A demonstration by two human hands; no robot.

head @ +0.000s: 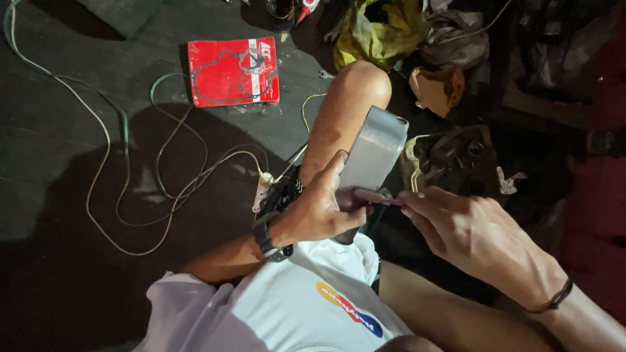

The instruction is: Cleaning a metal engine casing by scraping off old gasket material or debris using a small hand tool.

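**Both hands on a grey metal part over the knee**

A red packet [233, 72] lies on the dark floor [59, 163] beside looping wires [163, 189]. The left hand [319, 212] grips the grey metal part [373, 153] resting against the knee [362, 81]. The right hand [473, 234] pinches a thin reddish strip [378, 197] against it.

Left hand [319, 212] steadies a grey metal housing [373, 153] on the knee; right hand [469, 228] pinches a thin pink strip [375, 195].

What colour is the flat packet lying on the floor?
Red with a white stripe, the flat packet shows a gasket outline; head view.
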